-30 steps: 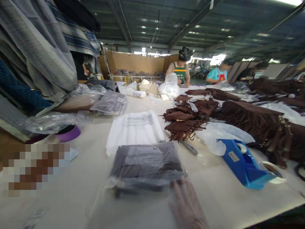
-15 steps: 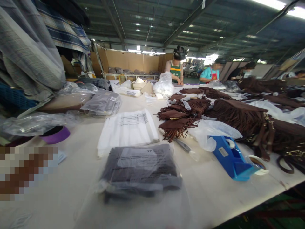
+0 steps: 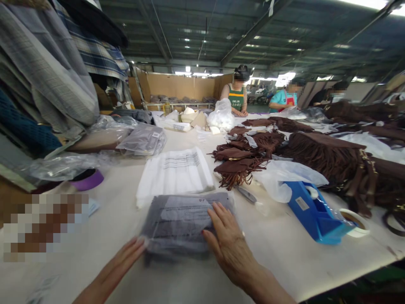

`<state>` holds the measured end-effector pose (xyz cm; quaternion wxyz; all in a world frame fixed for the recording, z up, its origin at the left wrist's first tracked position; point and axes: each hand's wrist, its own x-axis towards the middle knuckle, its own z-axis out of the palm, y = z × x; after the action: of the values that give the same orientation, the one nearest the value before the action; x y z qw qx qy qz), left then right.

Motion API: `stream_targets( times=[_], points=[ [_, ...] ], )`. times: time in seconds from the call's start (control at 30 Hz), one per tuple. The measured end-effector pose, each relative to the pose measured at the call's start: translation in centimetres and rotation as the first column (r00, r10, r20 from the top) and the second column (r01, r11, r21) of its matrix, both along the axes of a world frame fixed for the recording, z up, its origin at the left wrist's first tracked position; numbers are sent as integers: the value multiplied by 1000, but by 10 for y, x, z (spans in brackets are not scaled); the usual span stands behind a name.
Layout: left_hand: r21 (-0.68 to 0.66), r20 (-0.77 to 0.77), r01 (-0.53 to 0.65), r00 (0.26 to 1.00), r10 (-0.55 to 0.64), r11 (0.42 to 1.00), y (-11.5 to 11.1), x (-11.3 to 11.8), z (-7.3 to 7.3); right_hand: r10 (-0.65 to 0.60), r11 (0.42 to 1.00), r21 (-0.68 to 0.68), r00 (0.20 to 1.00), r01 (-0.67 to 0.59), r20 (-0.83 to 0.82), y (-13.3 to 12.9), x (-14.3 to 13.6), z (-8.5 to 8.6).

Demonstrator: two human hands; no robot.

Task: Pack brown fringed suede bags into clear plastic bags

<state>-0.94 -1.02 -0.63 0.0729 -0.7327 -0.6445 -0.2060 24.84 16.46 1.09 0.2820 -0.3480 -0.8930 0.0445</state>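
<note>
A clear plastic bag with dark folded fabric inside (image 3: 177, 219) lies flat in front of me, with small print on its film. My right hand (image 3: 229, 240) rests on its right side, fingers stretched out and thumb apart. Along the bag's left edge is my left hand (image 3: 122, 261), seen from the side with straight fingers, the tips at the film. Neither hand is closed round anything. Just behind the bag sits a stack of white printed plastic bags (image 3: 175, 171).
To the right stand a blue tape dispenser (image 3: 316, 215) and a tape roll (image 3: 356, 221). A grey-handled tool (image 3: 246, 194) lies near brown fringed bags (image 3: 325, 158). At left are a purple tape roll (image 3: 88, 180) and packed grey goods (image 3: 142, 141). Co-workers stand at the back.
Both my hands have come into view from below and now touch the bag. Its loose front film, spread toward me before, is no longer visible there. The view has shifted slightly left.
</note>
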Motion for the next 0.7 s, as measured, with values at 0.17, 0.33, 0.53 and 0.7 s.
stream_targets(
  times=[0.17, 0.33, 0.53, 0.7],
  points=[
    [-25, -228, -21, 974, 14, 999, 87, 23, 4, -128, 979, -130, 974, 154, 187, 26, -26, -30],
    [44, -328, -122, 936, 129, 992, 99, 31, -32, -198, 949, -203, 955, 243, 219, 38, -16, -44],
    [-55, -200, -57, 979, 44, 997, 85, 14, -19, -109, 927, -361, 994, 101, -1, 59, 14, -39],
    [-13, -180, 88, 980, -89, 996, 54, 0, -8, -158, 950, -291, 979, 116, -127, 50, 90, -32]
  ],
)
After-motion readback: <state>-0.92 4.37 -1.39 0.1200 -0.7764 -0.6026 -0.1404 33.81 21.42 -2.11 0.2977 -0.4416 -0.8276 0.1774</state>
